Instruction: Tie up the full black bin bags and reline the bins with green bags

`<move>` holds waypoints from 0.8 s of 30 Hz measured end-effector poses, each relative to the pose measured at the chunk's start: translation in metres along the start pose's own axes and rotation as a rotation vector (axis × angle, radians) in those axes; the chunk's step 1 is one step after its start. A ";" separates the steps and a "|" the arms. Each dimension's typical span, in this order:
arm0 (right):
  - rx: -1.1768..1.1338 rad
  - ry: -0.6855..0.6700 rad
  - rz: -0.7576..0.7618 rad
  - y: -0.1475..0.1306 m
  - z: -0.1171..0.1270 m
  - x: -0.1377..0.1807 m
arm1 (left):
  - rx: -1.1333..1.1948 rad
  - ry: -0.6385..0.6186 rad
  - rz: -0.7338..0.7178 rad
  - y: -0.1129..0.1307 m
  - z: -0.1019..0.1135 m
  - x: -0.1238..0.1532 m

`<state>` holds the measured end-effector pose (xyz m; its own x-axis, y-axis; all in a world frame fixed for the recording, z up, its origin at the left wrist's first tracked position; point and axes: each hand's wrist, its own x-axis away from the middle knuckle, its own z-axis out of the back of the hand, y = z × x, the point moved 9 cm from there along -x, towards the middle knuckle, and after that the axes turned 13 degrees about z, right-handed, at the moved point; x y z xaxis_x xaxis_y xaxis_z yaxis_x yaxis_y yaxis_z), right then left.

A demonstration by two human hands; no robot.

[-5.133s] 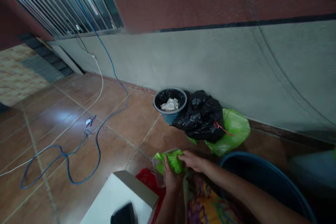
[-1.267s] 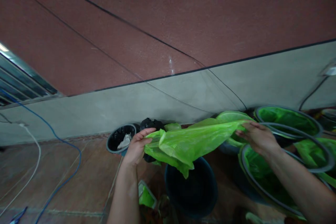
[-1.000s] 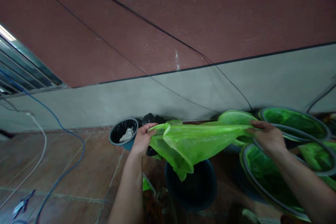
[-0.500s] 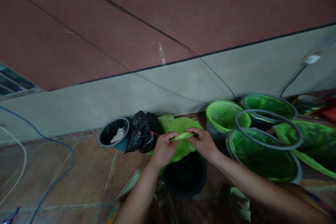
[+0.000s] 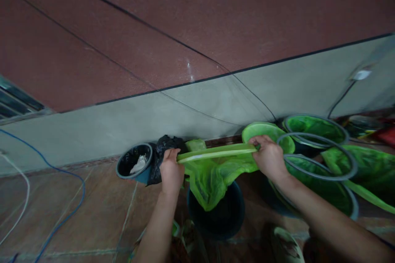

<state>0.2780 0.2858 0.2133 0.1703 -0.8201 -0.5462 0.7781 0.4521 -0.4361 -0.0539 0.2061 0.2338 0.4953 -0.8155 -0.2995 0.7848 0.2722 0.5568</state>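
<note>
A bright green plastic bag (image 5: 212,174) is stretched between my hands, its folded top edge pulled into a taut band. My left hand (image 5: 172,170) is closed on the band's left end. At the other end, my right hand (image 5: 269,158) grips it with the fingers wrapped round. The bag's loose body hangs down over a dark round bin (image 5: 233,218), its lower tip inside the bin's mouth. Just behind my left hand stands a black plastic bag (image 5: 163,144), partly hidden.
Left of the black bag is a bin (image 5: 119,166) with a black liner and something white inside. Green-lined bins (image 5: 314,117) stand at right, with a loose grey ring (image 5: 354,164) over them. A blue cable (image 5: 82,191) crosses the tiled floor at left.
My hands have moved apart, left hand leftward and right hand to the right, drawing the green bag's edge out wide. The bag's body now drops over the dark bin.
</note>
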 end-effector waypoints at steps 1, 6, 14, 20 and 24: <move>0.035 -0.008 -0.016 0.006 0.000 -0.001 | -0.010 0.032 0.007 -0.002 0.003 -0.002; 0.185 -0.218 -0.078 0.014 -0.017 0.007 | 0.006 0.154 -0.026 -0.004 0.011 -0.002; -0.089 -0.243 0.479 -0.117 -0.046 0.026 | 0.094 -0.017 -0.320 0.060 -0.040 0.038; -0.106 -0.301 0.524 -0.115 -0.066 0.022 | 0.123 -0.033 -0.385 0.077 -0.056 0.049; -0.102 -0.146 0.394 -0.075 -0.050 0.009 | 0.080 -0.046 -0.275 0.060 -0.056 0.030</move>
<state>0.1913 0.2620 0.2051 0.5318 -0.6160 -0.5812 0.5739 0.7668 -0.2876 0.0282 0.2266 0.2150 0.2491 -0.8761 -0.4129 0.8544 -0.0019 0.5196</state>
